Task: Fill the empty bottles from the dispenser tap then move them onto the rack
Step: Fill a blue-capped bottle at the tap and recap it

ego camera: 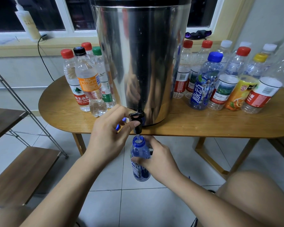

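Observation:
A tall steel dispenser (141,54) stands on the wooden table (203,125), its black tap (137,119) hanging over the front edge. My left hand (110,136) pinches the tap lever between thumb and fingers, with a blue cap tucked under the fingers. Water runs into an uncapped blue bottle (140,161) held upright right under the spout. My right hand (156,159) grips that bottle around its upper body. Several capped, filled bottles (87,82) stand left of the dispenser. Several capped empty bottles (228,79) stand to its right.
A metal-framed rack with wooden shelves (23,174) stands at the left, below table height. The floor is tiled. My bare knee (256,194) is at the lower right. A white pump bottle (29,23) and a cable sit on the window sill.

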### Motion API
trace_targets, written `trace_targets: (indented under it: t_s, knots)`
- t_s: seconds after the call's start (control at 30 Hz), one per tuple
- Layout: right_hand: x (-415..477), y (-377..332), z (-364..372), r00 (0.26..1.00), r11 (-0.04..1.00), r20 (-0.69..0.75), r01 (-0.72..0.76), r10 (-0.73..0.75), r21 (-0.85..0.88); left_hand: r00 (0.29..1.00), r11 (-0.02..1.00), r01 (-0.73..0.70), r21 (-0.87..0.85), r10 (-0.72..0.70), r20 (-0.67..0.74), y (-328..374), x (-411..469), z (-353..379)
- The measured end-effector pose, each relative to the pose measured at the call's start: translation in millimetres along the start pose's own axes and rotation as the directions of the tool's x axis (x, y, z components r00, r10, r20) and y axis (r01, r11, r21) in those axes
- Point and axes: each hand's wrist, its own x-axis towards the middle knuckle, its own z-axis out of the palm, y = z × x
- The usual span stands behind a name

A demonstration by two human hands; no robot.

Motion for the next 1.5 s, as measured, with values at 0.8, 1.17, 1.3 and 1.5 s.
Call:
trace_targets:
  t_s: [0.8, 1.17, 1.3, 1.5]
  knots:
    - [0.0, 0.5, -0.5, 1.000, 1.000, 0.006, -0.001, 0.001, 0.003, 1.000, 1.000, 0.001, 0.012, -0.001, -0.002, 0.6, 0.3, 0.4]
    - [-0.7, 0.3, -1.2, 1.000, 1.000, 0.009, 0.012, -0.012, -0.016, 1.000, 1.000, 0.003, 0.029, -0.003, -0.003, 1.8, -0.2, -0.1]
    - [-0.6, 0.1, -1.2, 1.000, 1.000, 0.008, 0.014, -0.013, -0.011, 1.000, 1.000, -0.001, 0.027, 0.001, 0.001, 1.8, 0.2, -0.5]
    - [-0.4, 0.4, -1.7, 1.000, 1.000, 0.013, 0.019, -0.019, -0.024, 1.000, 1.000, -0.007, 0.026, 0.007, 0.003, 1.0, 0.2, -0.4]
